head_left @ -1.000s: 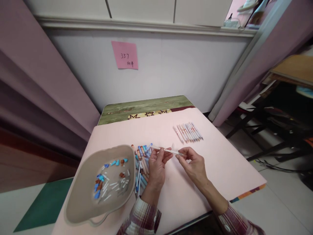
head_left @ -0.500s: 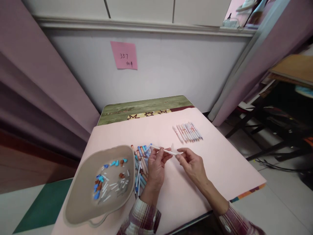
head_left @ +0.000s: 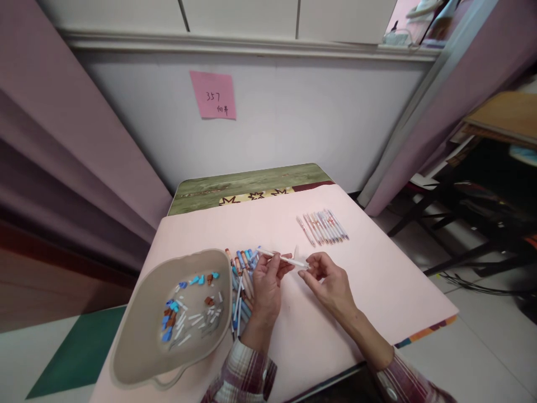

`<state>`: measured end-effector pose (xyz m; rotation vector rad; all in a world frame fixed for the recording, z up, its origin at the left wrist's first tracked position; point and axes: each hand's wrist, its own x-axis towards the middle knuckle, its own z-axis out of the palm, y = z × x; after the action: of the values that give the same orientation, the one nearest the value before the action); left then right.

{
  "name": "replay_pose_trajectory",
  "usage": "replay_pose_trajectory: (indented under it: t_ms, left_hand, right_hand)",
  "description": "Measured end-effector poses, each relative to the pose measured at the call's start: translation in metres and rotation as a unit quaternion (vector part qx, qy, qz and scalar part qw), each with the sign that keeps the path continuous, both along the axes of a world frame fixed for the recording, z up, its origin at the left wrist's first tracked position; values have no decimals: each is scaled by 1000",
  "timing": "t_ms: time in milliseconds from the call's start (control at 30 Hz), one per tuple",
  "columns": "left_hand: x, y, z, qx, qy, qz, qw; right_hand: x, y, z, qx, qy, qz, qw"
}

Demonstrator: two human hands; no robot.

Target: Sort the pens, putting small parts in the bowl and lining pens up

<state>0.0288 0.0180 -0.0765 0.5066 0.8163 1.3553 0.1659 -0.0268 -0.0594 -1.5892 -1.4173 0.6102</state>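
Note:
My left hand (head_left: pixel 268 282) is closed around a slim white pen (head_left: pixel 286 258), thumb on top. The pen lies slantwise, its blue end up at the left and its white end toward the right. At that right end are the curled fingers and thumb of my right hand (head_left: pixel 329 282), around the pen's tip. Just behind the pen a small whitish piece (head_left: pixel 296 252) stands up; whether it touches the pen I cannot tell. Beside my left hand lies a pile of blue and orange-brown pen parts (head_left: pixel 243 263), partly hidden by that hand.
A beige bin (head_left: pixel 134 341) at the left holds blue and brown caps (head_left: pixel 170 313) and small white pieces (head_left: pixel 195 319). A row of several pens (head_left: pixel 325 226) lies at the back right of the pink table cover (head_left: pixel 364 291). A wall stands behind the table.
The fingers of my right hand have shifted slightly at the pen's right end, with the thumb a little lower. My left hand keeps its hold, and the pen has tilted slightly.

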Motion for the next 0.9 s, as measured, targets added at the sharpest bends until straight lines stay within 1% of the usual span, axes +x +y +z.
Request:
replay_pose_trajectory:
  t_ms: [67, 200, 367, 433, 567, 767, 833, 900]
  left_hand:
    - [0, 0, 0, 4, 7, 1, 1000]
    - [1, 0, -1, 12, 16, -7, 1000]
    - [0, -1, -1, 20, 27, -3, 999]
    - [0, -1, -1, 23, 31, -5, 999]
    - [0, -1, -1, 28, 33, -12, 999]
    - [0, -1, -2, 29, 43, -9, 999]
    - [1, -1, -1, 28, 47, -12, 998]
    - [1, -2, 0, 32, 52, -17, 998]
  right_hand:
    - [0, -1, 0, -5, -12, 5, 1000]
    - [1, -2, 0, -42, -6, 22, 999]
    - [0, -2, 0, 0, -14, 4, 1000]
    - [0, -2, 0, -6, -23, 10, 1000]
    - [1, -3, -1, -44, -12, 25, 999]
    - [0, -2, -1, 0, -27, 10, 1000]
    - [0, -2, -1, -11, -32, 18, 999]
    - [0, -3, -1, -35, -29, 31, 998]
